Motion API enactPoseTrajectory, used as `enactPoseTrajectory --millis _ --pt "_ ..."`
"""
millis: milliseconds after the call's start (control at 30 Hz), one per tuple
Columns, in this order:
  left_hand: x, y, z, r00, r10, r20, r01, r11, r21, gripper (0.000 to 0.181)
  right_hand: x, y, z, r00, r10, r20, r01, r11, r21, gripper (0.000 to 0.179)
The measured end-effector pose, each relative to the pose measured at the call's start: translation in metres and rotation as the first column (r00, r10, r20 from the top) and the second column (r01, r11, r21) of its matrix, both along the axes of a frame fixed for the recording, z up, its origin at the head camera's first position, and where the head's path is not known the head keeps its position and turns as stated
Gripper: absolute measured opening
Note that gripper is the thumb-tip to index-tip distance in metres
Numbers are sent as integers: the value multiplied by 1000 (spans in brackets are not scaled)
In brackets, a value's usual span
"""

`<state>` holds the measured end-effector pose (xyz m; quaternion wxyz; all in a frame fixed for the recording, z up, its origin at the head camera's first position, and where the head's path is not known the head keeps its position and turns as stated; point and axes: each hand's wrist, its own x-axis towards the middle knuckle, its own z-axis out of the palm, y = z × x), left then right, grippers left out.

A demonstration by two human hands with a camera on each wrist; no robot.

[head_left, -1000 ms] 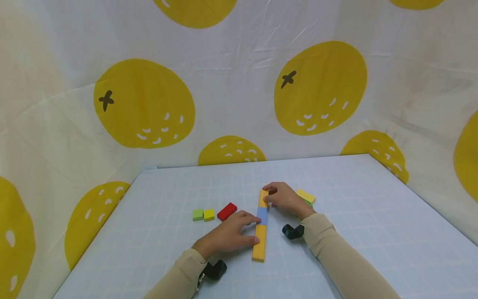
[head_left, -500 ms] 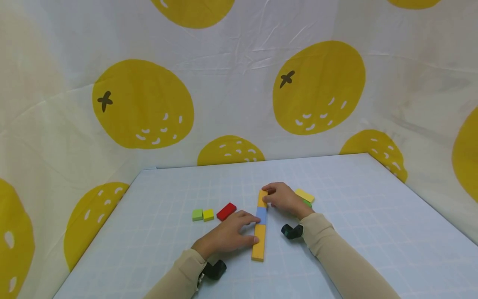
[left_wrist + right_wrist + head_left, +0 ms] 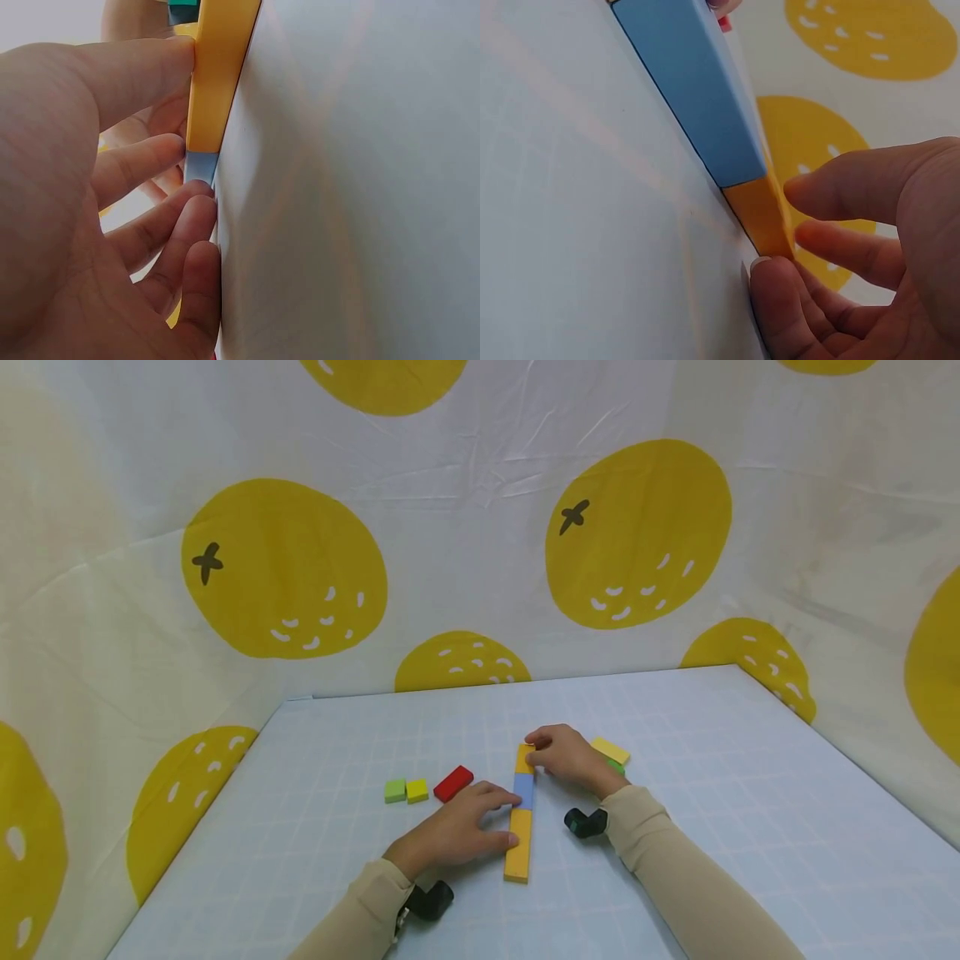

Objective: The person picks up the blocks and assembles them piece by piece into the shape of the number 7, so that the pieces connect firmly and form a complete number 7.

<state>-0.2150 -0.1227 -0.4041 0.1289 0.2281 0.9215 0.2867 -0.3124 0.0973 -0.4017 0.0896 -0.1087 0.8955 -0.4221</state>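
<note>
One blue block lies on the table, in the middle of a row of three. One near orange block touches its near end, and one far orange block touches its far end. The left hand is loose, its thumb on the near orange block and one finger on the blue block. The right hand curls its fingers around the far orange block. Left of the blue block are one red block, one yellow block and one light green block. Right of it are one pale yellow block and one half-hidden green block.
</note>
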Motion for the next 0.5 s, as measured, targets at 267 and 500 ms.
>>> enactPoseTrajectory --millis 267,500 --pt "0 1 0 1000 1 9 -1 1000 -2 55 0 2 -1 999 25 -21 -25 1000 6 33" --pt "0 0 -1 1000 1 5 -1 1000 -3 55 -1 3 0 998 46 -38 -44 998 42 32"
